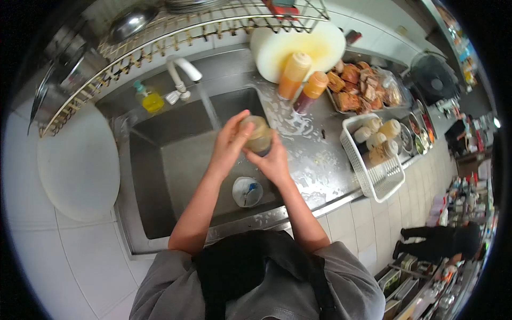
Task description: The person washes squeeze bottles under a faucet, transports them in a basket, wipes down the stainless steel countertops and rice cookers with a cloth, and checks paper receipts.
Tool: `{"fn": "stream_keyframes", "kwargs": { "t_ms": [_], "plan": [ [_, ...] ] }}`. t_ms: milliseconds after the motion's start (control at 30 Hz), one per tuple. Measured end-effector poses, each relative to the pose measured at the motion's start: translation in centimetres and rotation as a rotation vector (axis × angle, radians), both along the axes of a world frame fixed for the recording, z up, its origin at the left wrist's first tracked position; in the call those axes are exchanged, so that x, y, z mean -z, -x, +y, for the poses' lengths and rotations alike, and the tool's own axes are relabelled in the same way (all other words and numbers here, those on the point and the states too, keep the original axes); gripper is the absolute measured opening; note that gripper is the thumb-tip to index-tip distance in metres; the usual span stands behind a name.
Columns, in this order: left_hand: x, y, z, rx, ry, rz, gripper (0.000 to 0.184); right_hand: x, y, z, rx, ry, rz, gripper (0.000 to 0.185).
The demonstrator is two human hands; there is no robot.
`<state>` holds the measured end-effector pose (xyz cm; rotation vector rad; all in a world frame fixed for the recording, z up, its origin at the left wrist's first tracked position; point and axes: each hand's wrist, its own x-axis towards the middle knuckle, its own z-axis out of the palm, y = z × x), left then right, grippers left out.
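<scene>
Above the sink basin (186, 176), a translucent squeeze bottle (258, 133) with yellowish walls and something dark near its lower end is held between both hands. My left hand (230, 143) grips its left side, fingers near the upper end. On its right side, my right hand (274, 160) is wrapped around the lower part. Left of the hands, water runs from the white tap (188, 69) into the basin. Below them in the basin sits a small white tub (247, 192) with something blue inside.
Two filled squeeze bottles, one orange (293, 76) and one dark red (310, 94), stand on the wet steel counter. A white basket (368, 176) holds several bottles. Behind is a tray of meat pieces (357, 88). A wire rack (181, 32) overhangs the sink; another person (442, 241) stands far right.
</scene>
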<state>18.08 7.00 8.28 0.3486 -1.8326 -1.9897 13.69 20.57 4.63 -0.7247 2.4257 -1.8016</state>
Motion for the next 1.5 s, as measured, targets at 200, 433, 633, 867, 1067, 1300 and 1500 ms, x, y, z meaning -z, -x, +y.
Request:
{"fn": "stream_keyframes", "kwargs": {
  "t_ms": [200,433,633,867,1067,1300,1500],
  "plan": [
    [-1.0,3.5,3.3,0.308,0.055,-0.005,0.033,-2.5,-0.5,3.4,-0.138,0.117,-0.170,0.061],
    [-0.2,5.4,7.0,0.540,0.331,0.299,0.062,-1.2,2.8,10.4,0.166,0.087,-0.047,0.057],
    [0.3,8.0,5.3,0.492,0.484,0.200,0.072,-1.6,7.1,23.6,1.089,-0.375,0.530,0.065],
    [1.7,22.2,8.3,0.208,0.666,0.403,0.074,3.2,8.7,33.6,1.312,-0.492,0.161,0.085],
    [6.3,28.3,10.7,0.071,0.984,0.241,0.074,5.4,9.2,35.7,1.190,-0.605,-0.122,0.093],
    [9.2,23.6,9.3,0.063,0.876,0.400,0.075,-1.2,6.4,24.6,1.316,-0.712,0.547,0.080],
    [10.8,15.3,2.1,-0.320,0.480,0.338,0.059,-1.4,6.7,10.6,0.556,-0.245,0.476,0.060]
  ]
}}
